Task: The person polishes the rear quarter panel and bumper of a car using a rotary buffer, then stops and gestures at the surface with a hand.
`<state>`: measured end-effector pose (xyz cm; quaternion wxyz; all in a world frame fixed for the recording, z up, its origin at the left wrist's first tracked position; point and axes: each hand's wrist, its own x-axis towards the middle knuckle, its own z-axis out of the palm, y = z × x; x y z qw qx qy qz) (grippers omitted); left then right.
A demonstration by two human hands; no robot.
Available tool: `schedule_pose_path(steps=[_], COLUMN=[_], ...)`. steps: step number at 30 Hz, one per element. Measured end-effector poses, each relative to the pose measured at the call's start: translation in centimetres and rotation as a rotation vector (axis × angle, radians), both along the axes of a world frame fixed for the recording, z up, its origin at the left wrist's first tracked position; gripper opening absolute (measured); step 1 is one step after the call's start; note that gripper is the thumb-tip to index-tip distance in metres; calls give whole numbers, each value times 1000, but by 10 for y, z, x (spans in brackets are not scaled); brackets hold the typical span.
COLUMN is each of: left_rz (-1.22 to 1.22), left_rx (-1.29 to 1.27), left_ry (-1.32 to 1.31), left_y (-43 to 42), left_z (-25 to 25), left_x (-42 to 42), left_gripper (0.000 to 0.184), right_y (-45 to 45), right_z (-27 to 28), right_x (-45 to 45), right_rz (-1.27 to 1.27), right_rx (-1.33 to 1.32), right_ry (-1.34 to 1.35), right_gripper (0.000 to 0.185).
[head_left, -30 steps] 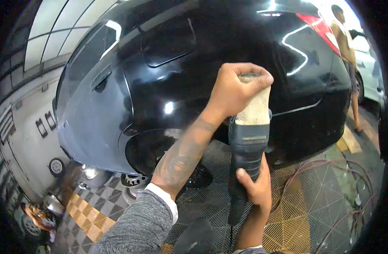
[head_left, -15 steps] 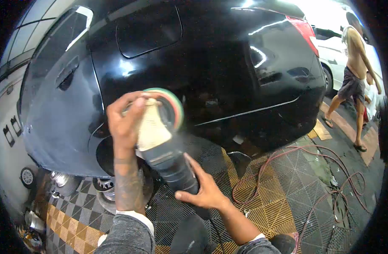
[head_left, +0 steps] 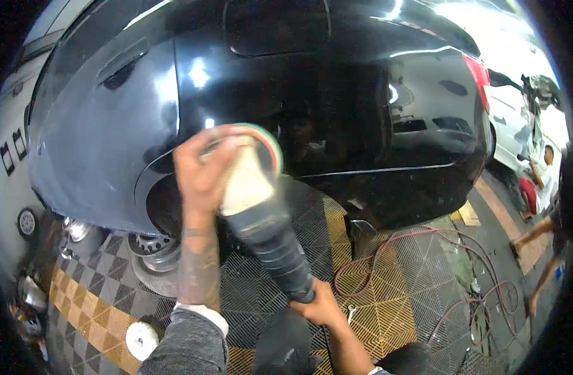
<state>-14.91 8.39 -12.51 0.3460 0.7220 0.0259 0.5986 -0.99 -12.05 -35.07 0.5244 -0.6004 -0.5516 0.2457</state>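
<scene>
A rotary polisher (head_left: 275,247) with a pale, worn head cover and a dark body stands tilted in front of the black car (head_left: 336,140). Its round pad (head_left: 271,145), edged in green and red, faces the car's rear side panel; I cannot tell whether it touches. My left hand (head_left: 202,165) is wrapped over the polisher's head, slightly blurred. Lower down, my right hand (head_left: 324,306) is closed round the rear end of the handle. A power cord hangs below it.
A red hose (head_left: 386,247) lies coiled on the floor tiles (head_left: 392,306). A bare wheel (head_left: 152,262) lies under the car, a white round pad (head_left: 141,340) nearer me, and a wrench (head_left: 351,312) by my right arm. A person (head_left: 539,181) crouches at right; another person's legs (head_left: 542,250) show at the edge.
The view has shifted. My right hand has slid down to the handle's end, with its fingers now closed. The walking person has moved to the right edge, uncovering the crouching one.
</scene>
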Motion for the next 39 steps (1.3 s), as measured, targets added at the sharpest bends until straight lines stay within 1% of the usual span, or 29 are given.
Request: schedule_pose_path(steps=[1, 2, 3, 4, 6, 8, 9, 10, 12, 14, 15, 16, 18, 19, 20, 21, 22, 24, 26, 28, 29, 30, 32, 33, 34, 35, 36, 38, 39], left_rz=[-40, 19, -45, -103, -204, -11, 38, 87, 104, 194, 239, 244, 370, 360, 317, 320, 321, 340, 384, 479, 478, 474, 463, 465, 466, 436, 441, 383, 403], left_rx=[-18, 106, 47, 56, 118, 306, 359, 409, 384, 408, 450, 444, 558, 522, 465, 453, 445, 335, 276, 227, 197, 166, -16, -40, -67, -115, -113, -155, -132], left_ry=[17, 29, 3, 30, 66, 52, 36, 21, -3, 97, 65, 70, 49, 89, 124, 113, 99, 153, 133, 96, 64, 33, 13, -36, -82, -131, -133, -235, -218], left_y=[-12, -27, -29, -38, -43, -57, -61, -64, -66, -65, -61, -58, -50, -46, -41, -34, -28, -21, -12, 1, 10, 20, 34, 43, 52, 61, 66, 71, 69], left_z=[3, 11, 12, 19, 25, 36, 39, 41, 41, 41, 40, 38, 37, 38, 38, 38, 38, 38, 36, 31, 28, 23, 14, 7, -3, -12, -15, -24, -21], left_x=[16, 31, 51, 64, 95, 112, 118, 124, 126, 119, 115, 109, 89, 79, 69, 60, 49, 25, -1, -25, -39, -53, -85, -99, -111, -121, -124, -130, -127], left_gripper=[26, 25, 19, 18, 24, 22, 21, 20, 18, 19, 23, 23, 26, 29, 27, 26, 24, 22, 23, 22, 22, 22, 25, 24, 23, 19, 19, 16, 18], right_y=[-2, -6, -12, -17, -16, -20, -23, -24, -24, -23, -21, -20, -11, -6, -2, 4, 7, 15, 20, 27, 34, 40, 49, 56, 58, 60, 62, 62, 59], right_z=[-14, -21, -17, -14, -62, -63, -73, -76, -73, -60, -57, -54, -51, -53, -51, -44, -40, -31, -1, 15, 22, 30, 44, 41, 47, 55, 61, 61, 62], right_x=[10, 19, 23, 27, 56, 62, 73, 72, 68, 59, 52, 45, 34, 32, 32, 21, 17, 15, 5, -1, -5, -10, -18, -19, -23, -27, -28, -27, -25], right_rz=[-29, -52, -125, -198, -237, -282, -280, -277, -211, -147, -131, -115, -126, -102, -76, -128, -127, -55, -44, -22, 31, 39, 122, 160, 164, 174, 184, 203, 181], right_rx=[-36, -70, -113, -153, -126, 15, -41, -45, -10, -19, 2, 21, 7, -30, -65, -3, 1, -103, -64, -169, -58, -55, -118, -37, -32, -99, -167, -168, -143], right_ry=[8, 12, 36, 60, 231, 345, 298, 292, 381, 445, 438, 433, 440, 369, 292, 253, 254, 13, -14, -113, -154, -147, -199, -254, -255, -317, -381, -386, -392], right_gripper=[55, 50, 46, 43, 45, 49, 55, 55, 56, 56, 56, 56, 52, 50, 47, 44, 44, 45, 48, 51, 56, 56, 59, 64, 64, 66, 68, 68, 66])
